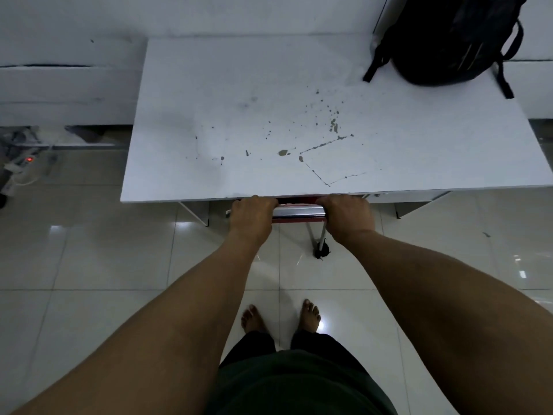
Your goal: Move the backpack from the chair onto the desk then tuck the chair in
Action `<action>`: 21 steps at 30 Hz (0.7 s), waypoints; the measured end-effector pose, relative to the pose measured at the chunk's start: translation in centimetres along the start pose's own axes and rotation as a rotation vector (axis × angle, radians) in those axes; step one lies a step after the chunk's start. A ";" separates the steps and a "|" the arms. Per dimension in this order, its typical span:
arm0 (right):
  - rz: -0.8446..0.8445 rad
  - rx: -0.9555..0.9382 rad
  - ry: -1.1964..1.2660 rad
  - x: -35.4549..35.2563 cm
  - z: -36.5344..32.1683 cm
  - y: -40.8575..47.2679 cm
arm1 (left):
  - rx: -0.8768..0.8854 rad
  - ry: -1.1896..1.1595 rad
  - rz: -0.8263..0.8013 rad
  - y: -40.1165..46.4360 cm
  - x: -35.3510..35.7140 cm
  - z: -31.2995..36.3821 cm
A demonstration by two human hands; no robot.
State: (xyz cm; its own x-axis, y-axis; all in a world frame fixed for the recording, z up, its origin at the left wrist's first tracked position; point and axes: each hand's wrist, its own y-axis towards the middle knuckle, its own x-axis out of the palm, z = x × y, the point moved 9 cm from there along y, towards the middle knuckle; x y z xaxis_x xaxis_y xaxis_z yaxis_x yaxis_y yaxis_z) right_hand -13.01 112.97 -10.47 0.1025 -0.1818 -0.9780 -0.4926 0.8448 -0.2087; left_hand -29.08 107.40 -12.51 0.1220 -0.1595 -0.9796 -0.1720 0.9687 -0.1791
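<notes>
A black backpack [446,40] stands on the far right corner of the white desk [239,115], leaning against the wall. The chair [299,211] is almost wholly under the desk; only its chrome and red top rail and one metal leg with a black foot show at the desk's front edge. My left hand [253,217] grips the left end of the rail. My right hand [348,214] grips the right end. The chair's seat is hidden under the desktop.
The desktop has chipped paint spots and scratch lines near its middle. A power strip [21,167] with a red light and cables lies on the floor at the left. Glossy white tiles surround my bare feet [281,317]. White wall panels stand behind the desk.
</notes>
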 end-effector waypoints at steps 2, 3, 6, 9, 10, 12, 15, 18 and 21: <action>-0.020 -0.015 -0.020 0.1 0.1 0.4 | 0.006 0.010 -0.005 0.3 0.1 0.0; -0.031 -0.021 -0.038 0.1 0.2 0.6 | 0.010 0.009 -0.011 0.5 0.2 0.0; -0.049 -0.036 -0.082 0.1 0.4 1.0 | 0.022 0.004 -0.042 0.8 0.4 0.1; -0.073 -0.019 -0.078 0.4 0.5 0.9 | 0.018 0.030 -0.052 0.7 0.3 0.3; -0.082 -0.015 -0.073 0.6 0.5 0.6 | 0.011 0.036 -0.061 0.4 0.4 0.3; -0.106 -0.026 -0.061 0.6 0.4 0.8 | -0.004 0.024 -0.083 0.6 0.3 0.1; -0.187 -0.047 -0.022 0.4 0.4 0.7 | 0.010 0.013 -0.173 0.5 0.1 0.2; -0.323 -0.037 0.008 0.2 0.3 0.9 | 0.016 0.022 -0.288 0.5 -0.3 0.5; -0.477 -0.014 0.011 -0.7 0.1 1.3 | -0.001 0.090 -0.411 0.2 -1.4 0.9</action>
State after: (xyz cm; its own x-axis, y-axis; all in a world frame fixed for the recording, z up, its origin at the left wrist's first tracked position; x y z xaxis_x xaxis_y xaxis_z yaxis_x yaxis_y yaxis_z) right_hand -13.65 114.26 -10.09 0.3108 -0.5530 -0.7730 -0.4049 0.6588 -0.6341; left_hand -28.37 108.02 -11.14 0.0951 -0.5488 -0.8305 -0.1279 0.8206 -0.5569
